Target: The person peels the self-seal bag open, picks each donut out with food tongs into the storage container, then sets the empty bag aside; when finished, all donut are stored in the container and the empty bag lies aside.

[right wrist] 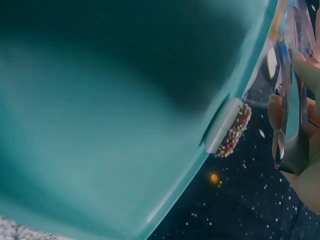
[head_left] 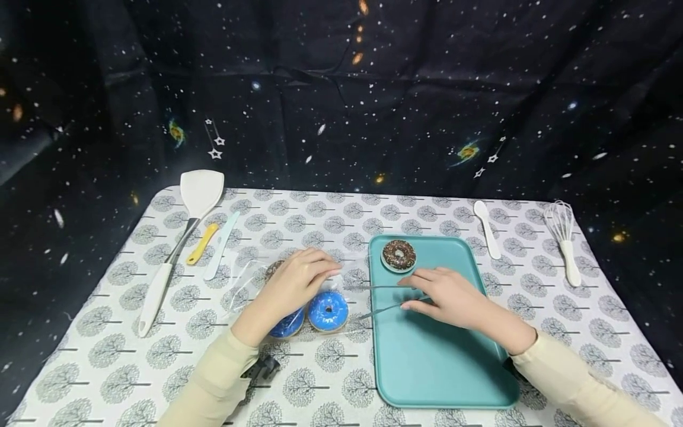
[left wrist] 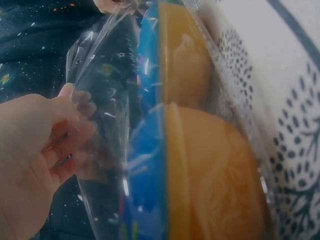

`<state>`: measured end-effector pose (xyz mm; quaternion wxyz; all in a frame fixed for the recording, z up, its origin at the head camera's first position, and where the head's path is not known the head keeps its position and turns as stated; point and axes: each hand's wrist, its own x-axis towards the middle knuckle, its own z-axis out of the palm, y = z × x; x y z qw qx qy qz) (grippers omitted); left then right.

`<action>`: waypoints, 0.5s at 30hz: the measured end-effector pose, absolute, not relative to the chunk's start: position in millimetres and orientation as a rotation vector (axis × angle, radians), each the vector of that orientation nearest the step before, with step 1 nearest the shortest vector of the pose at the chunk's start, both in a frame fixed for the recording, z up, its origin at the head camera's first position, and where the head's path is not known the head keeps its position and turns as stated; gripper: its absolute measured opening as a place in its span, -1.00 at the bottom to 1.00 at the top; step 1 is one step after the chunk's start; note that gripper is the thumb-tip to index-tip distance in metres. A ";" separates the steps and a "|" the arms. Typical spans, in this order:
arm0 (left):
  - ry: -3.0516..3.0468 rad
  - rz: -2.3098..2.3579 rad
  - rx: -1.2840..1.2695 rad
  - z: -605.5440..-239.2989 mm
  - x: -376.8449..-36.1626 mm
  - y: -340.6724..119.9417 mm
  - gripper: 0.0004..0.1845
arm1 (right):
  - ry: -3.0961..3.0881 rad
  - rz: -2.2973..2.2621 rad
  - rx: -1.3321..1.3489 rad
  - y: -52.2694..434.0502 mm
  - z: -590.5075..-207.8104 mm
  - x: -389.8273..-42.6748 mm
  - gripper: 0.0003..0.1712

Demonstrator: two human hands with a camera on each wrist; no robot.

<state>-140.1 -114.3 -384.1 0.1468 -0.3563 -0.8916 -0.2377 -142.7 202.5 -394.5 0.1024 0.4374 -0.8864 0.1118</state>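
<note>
My left hand [head_left: 299,279] pinches the upper side of a clear plastic bag [left wrist: 107,80] and lifts it off the donuts inside. Within the bag lie a blue-glazed donut [head_left: 317,312], a second blue donut [head_left: 287,324] partly under my hand, and a chocolate donut [head_left: 273,270] mostly hidden behind it. My right hand [head_left: 448,296] grips metal tongs [right wrist: 294,157] between thumb and fingers. Their two arms are spread, tips pointing left at the bag's right end near the blue donut. On the teal tray [head_left: 437,367], a chocolate donut with sprinkles [head_left: 390,256] sits at the far left corner.
Left of the bag lie a white spatula [head_left: 201,191], a yellow-handled utensil [head_left: 203,244] and a pale blue knife [head_left: 221,246]. Beyond the tray on the right are a white spoon [head_left: 487,228] and a whisk [head_left: 567,243]. A tree-print cloth [head_left: 299,385] covers the table.
</note>
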 end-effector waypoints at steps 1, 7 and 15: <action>-2.569 -0.682 -1.027 -384.2 -140.3 -114.0 -0.80 | -2.633 0.326 1.296 200.7 -394.8 -143.1 -0.53; -2.576 -0.662 -1.029 -384.8 -141.2 -112.0 -0.81 | -2.683 0.309 1.317 189.3 -395.8 -144.0 -0.53; -2.585 -0.655 -0.995 -386.1 -140.4 -112.3 -0.82 | -2.655 0.334 1.365 182.0 -396.1 -144.9 -0.58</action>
